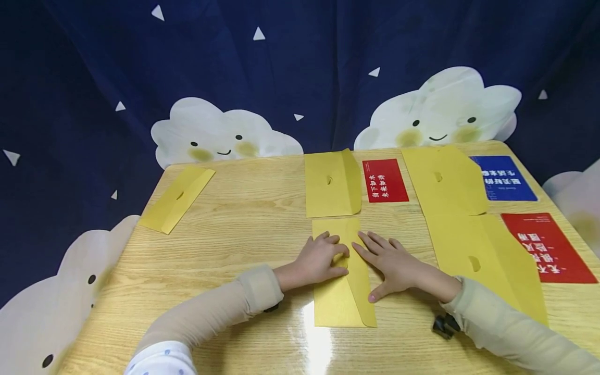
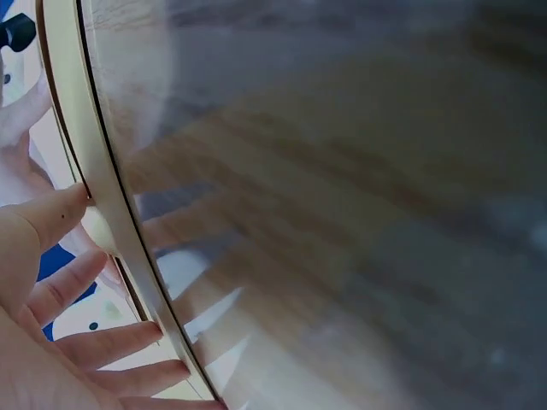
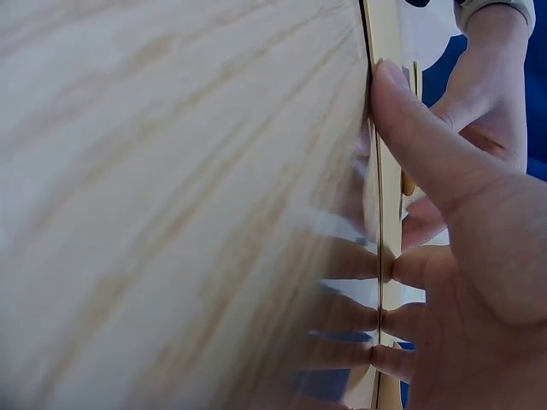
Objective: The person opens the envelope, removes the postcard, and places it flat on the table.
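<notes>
5 envelopes (image 1: pixel 335 302) and 3 cards (image 1: pixel 386 180) lie on the table (image 1: pixel 248 229), with 1 envelope at front centre partly hidden by the left hand (image 1: pixel 316 261), its fingers apart; the right hand (image 1: pixel 394 263) has its fingers spread at that envelope's right edge. Envelopes cover parts of 2 cards, and the right sleeve (image 1: pixel 506 323) hides 1 envelope's corner.

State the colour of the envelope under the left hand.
Yellow; the envelope shows best in the head view.

red card (image 1: pixel 385 180) reading “未来如诗”, blue card (image 1: pixel 510 178) “美好的”
</notes>
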{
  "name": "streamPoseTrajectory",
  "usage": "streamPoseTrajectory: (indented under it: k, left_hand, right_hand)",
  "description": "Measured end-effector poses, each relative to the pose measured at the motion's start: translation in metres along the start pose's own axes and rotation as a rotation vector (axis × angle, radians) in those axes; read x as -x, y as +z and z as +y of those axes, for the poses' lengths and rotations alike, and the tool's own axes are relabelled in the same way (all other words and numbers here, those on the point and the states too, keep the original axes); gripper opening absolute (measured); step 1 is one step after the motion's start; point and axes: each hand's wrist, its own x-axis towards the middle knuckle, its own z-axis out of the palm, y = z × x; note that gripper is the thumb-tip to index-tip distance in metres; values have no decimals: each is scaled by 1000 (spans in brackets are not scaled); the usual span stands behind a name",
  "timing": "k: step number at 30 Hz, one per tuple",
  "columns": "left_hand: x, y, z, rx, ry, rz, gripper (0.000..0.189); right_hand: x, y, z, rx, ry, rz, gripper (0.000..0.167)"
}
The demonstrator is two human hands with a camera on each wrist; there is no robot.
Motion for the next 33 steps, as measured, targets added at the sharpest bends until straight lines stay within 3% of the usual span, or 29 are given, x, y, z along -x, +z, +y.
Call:
streamPoseTrajectory:
  k: [17, 25, 33]
  left_hand:
    - [0, 1, -3, 54, 13, -49, 23]
    - [0, -1, -2, 52, 23, -47, 23]
    - [0, 0, -4, 68, 41, -55, 23]
  right_hand:
    - [-2, 3, -1, -24, 14, 11, 110]
    - [-6, 12, -24, 5, 107, 87, 114]
    - [-9, 15, -35, 29, 174, 83, 117]
